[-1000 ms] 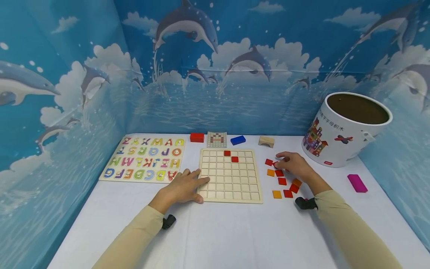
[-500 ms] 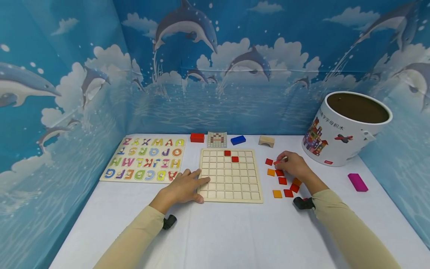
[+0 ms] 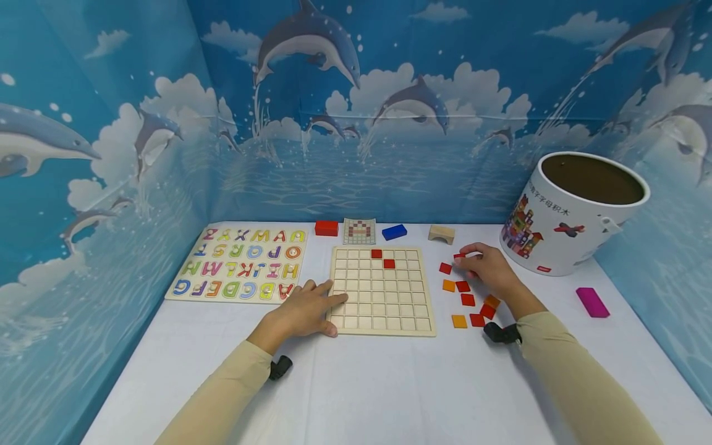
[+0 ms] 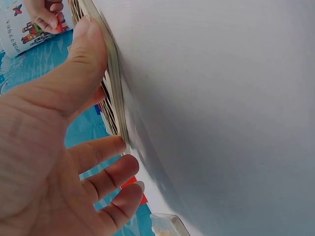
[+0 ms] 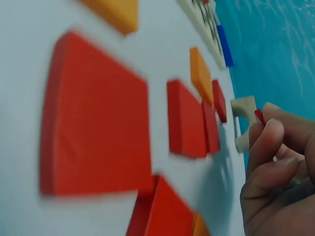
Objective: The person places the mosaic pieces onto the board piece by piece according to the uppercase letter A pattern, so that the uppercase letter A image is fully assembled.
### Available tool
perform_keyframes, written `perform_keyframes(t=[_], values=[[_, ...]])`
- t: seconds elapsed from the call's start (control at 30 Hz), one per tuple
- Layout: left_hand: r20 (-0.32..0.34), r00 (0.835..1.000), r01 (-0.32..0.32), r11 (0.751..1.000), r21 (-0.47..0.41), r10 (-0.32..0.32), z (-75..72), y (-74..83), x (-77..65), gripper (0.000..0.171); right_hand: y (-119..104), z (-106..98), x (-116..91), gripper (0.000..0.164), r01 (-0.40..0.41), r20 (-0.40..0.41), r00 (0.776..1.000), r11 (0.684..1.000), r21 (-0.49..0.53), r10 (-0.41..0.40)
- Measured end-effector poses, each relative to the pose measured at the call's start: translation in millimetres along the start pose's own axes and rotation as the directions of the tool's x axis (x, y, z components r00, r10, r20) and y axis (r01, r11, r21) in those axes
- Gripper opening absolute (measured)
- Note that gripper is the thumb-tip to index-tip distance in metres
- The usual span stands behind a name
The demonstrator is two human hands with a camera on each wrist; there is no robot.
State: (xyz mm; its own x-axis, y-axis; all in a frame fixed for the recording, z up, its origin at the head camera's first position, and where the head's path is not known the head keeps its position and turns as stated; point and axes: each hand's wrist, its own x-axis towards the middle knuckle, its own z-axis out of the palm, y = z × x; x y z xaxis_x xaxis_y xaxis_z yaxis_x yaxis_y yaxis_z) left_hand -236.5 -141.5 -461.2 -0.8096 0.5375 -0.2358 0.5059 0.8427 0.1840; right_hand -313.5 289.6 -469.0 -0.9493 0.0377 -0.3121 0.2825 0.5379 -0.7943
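Observation:
My left hand (image 3: pixel 303 309) rests at the left edge of a wooden grid board (image 3: pixel 385 296), its fingers spread over the nearest squares and its thumb by the lower left corner. Two red tiles (image 3: pixel 389 264) sit in the board's upper rows, diagonal to each other. To the right of the board, my right hand (image 3: pixel 491 270) pinches a red square tile (image 5: pixel 259 117) between thumb and fingertips, raised above the table. Below that hand lie several loose red tiles (image 3: pixel 468 300) and orange tiles (image 3: pixel 459 321), some overlapping.
A letter puzzle board (image 3: pixel 239 262) lies at the left. Behind the grid board are a red block (image 3: pixel 326 228), a pattern card (image 3: pixel 359 232), a blue block (image 3: pixel 394 232) and a wooden arch (image 3: pixel 441 233). A white bucket (image 3: pixel 556 241) and magenta block (image 3: pixel 592 302) stand right.
My right hand has picked a red tile off the loose group and lifted it slightly up and away. The left hand stays in place on the board.

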Motion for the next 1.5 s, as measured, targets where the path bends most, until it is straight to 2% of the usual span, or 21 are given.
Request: perform_keyframes(t=[0.2,0.47,0.6,0.73,0.87,1.03,1.2,1.3,1.37,1.5], values=[[0.0,1.0,0.001,1.0,0.001,-0.001,1.2,-1.0,0.6,0.081,-14.1,14.4,-1.4,0.054,0.052,0.052,0.997,0.989,0.136,-0.06],[0.003,1.0,-0.002,1.0,0.004,0.002,-0.3,0.4,-0.5,0.08,-34.9,50.6,-3.4,0.047,0.089,0.117,0.987,0.977,0.195,-0.113],[0.007,1.0,0.001,1.0,-0.006,-0.001,-1.1,1.2,-0.8,0.08,-40.7,66.4,-4.0,0.042,0.102,0.157,0.98,0.985,0.138,-0.124],[0.012,1.0,0.004,1.0,-0.007,-0.003,-1.2,1.9,-1.2,0.079,-44.2,79.6,-2.0,0.037,0.157,0.185,0.97,0.987,0.015,-0.157],[0.012,1.0,0.006,1.0,0.002,-0.006,-1.9,2.2,-1.3,0.079,-48.2,88.4,-1.9,0.031,0.254,0.181,0.957,0.956,-0.148,-0.226],[0.011,1.0,0.003,1.0,0.002,-0.003,-2.5,1.9,-1.5,0.08,-52.6,93.4,-4.5,0.03,0.289,0.166,0.954,0.92,-0.266,-0.251],[0.01,1.0,0.002,1.0,0.005,-0.002,-2.6,1.2,-1.8,0.08,-54.7,95.7,-5.5,0.032,0.299,0.155,0.953,0.895,-0.331,-0.261],[0.007,1.0,-0.001,1.0,0.01,0.001,-2.6,0.8,-2.2,0.079,-55.2,93.9,-5.8,0.033,0.297,0.157,0.953,0.893,-0.339,-0.257],[0.006,1.0,-0.005,1.0,0.009,0.005,-2.8,0.7,-2.5,0.079,-53.9,88.6,-4.9,0.035,0.295,0.159,0.954,0.899,-0.324,-0.255],[0.005,1.0,-0.012,1.0,0.007,0.012,-3.5,0.7,-3.0,0.079,-48.6,66.9,-1.0,0.04,0.255,0.116,0.965,0.936,-0.243,-0.233]])
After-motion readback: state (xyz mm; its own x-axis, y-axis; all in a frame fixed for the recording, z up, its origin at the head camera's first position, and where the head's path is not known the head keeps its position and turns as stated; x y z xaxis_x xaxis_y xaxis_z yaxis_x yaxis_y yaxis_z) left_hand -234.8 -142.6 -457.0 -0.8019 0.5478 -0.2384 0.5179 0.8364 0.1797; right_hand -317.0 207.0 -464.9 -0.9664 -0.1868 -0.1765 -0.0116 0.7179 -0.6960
